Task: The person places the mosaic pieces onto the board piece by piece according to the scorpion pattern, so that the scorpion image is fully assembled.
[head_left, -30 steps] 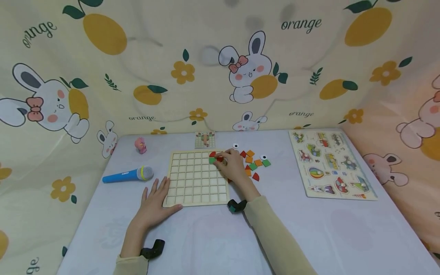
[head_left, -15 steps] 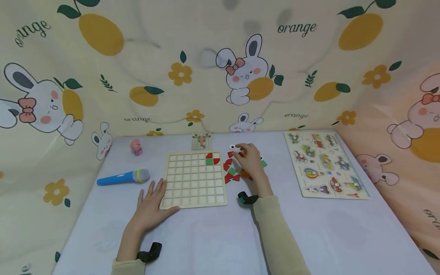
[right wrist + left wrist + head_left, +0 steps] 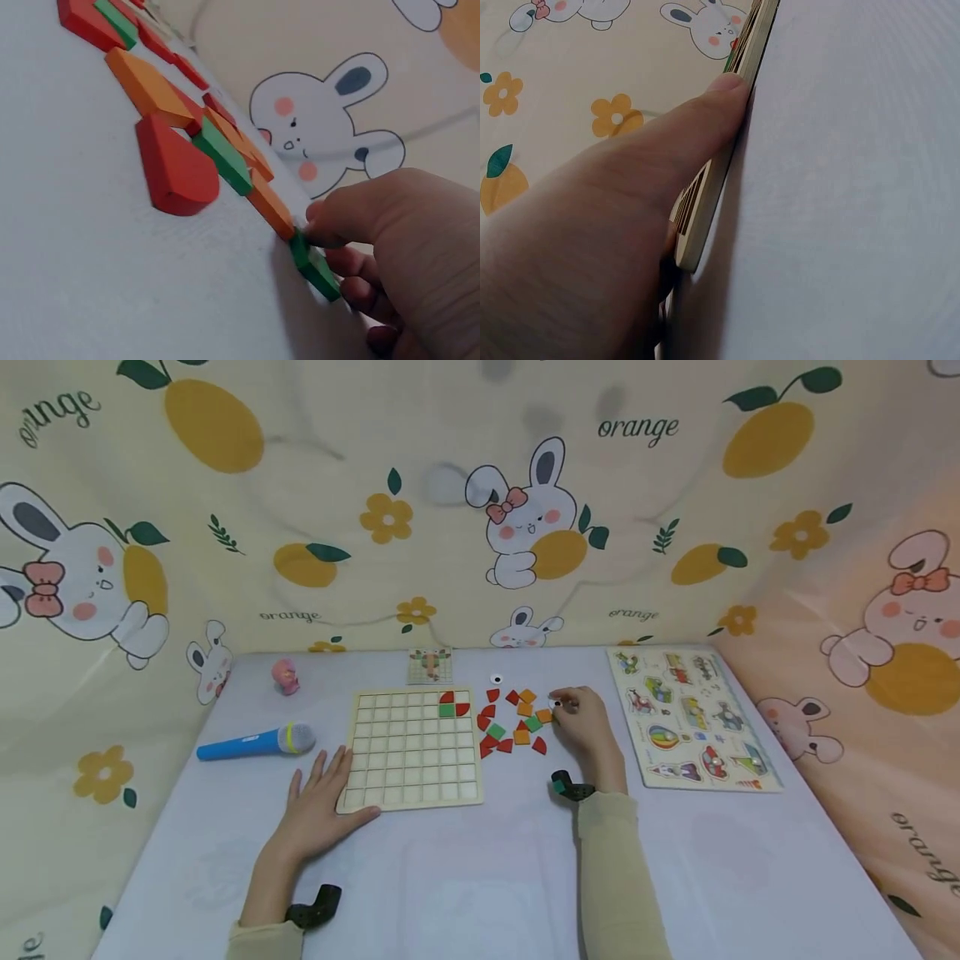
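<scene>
My left hand [image 3: 317, 814] lies spread over the near left corner of the wooden grid board [image 3: 408, 760]. In the left wrist view its thumb runs along the edge of the board [image 3: 718, 176]. At the right end of the loose tiles, my right hand [image 3: 591, 727] pinches a small green square tile [image 3: 315, 268] between thumb and fingers; the head view hides that tile under the hand. A white eye disc [image 3: 554, 703] shows right at these fingertips. In the board's far right corner sit two red quarter-circle tiles [image 3: 462, 709] and a green square [image 3: 447, 710].
Several red, orange and green tiles [image 3: 521, 737] lie right of the board, with another eye disc [image 3: 496, 679] behind. A pattern card [image 3: 431, 667] stands beyond it. Leftward are a blue toy microphone [image 3: 255, 742] and a pink figurine [image 3: 285, 677]. A picture puzzle board [image 3: 693, 718] lies right.
My right hand has left the board's far corner, where a red quarter-circle tile now sits, and moved right across the tiles to the green one. My left hand stays on the board.
</scene>
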A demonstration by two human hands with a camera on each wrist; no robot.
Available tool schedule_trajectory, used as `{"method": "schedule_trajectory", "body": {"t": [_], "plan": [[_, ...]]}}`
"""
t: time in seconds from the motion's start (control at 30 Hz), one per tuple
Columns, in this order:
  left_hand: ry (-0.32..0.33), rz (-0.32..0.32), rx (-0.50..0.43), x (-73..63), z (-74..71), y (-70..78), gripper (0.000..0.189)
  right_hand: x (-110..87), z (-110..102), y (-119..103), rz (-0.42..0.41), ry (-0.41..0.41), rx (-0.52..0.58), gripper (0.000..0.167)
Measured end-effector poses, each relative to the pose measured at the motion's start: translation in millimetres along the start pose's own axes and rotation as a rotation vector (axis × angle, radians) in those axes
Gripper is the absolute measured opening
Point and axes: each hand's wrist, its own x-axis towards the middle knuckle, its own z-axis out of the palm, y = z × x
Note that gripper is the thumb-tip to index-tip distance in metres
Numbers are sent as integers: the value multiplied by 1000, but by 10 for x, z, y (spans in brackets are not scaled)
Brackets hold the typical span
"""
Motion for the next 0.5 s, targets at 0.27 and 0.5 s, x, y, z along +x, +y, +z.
{"method": "schedule_trajectory", "body": {"t": [0.27, 0.5], "plan": [[-2, -7, 5, 6, -1, 7, 119, 22, 80, 36, 1, 47, -18, 30], [-2, -5, 2, 38, 34, -10, 121, 9, 85, 6, 13, 60, -48, 34]]}}
